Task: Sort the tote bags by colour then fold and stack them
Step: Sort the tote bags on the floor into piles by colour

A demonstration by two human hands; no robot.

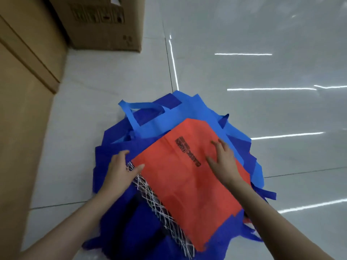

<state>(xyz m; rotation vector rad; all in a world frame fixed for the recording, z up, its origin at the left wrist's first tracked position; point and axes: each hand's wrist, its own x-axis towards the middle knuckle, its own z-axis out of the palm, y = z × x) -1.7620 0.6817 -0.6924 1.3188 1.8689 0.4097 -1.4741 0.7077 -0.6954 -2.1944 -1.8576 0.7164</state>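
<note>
Orange-red non-woven fabric is what grabs your eye first: a flat, rectangular orange tote bag [187, 181] lying on top of the heap, tilted diagonally in the lower middle of the frame. It has a soft vertical crease and some black print [187, 151] running sideways across the upper half. I can make out "CLASSIC", but the rest is too smeared to read.

Under it is a messy fan of blues. A light blue tote bag [165, 126] pokes out toward the top, its strap handle looping up to the left. Around and below that sits a crumpled layer of dark blue tote bags [131, 231], matte and floppy, with corners and straps sticking out on the right. Peeking from under the orange bag's left edge is a dark bag with white scribbly lines [150, 196] all over it.

The left hand [120, 169] is at the orange bag's left corner, fingers mostly straight and lying on the dark blue fabric, thumb spread out and touching the orange edge. It's a bit blurry, but it doesn't look closed around anything. The right hand [223, 160] is palm down on the orange bag just right of the print, fingers splayed wide and pressing flat. So the orange bag sits between the two hands, under the right one.

Everything's on a glossy pale tiled floor [262, 44] with light streaks reflected in it. One cardboard box [105, 25] stands at the upper left, and a taller cardboard carton [22, 109] runs down the left edge.
</note>
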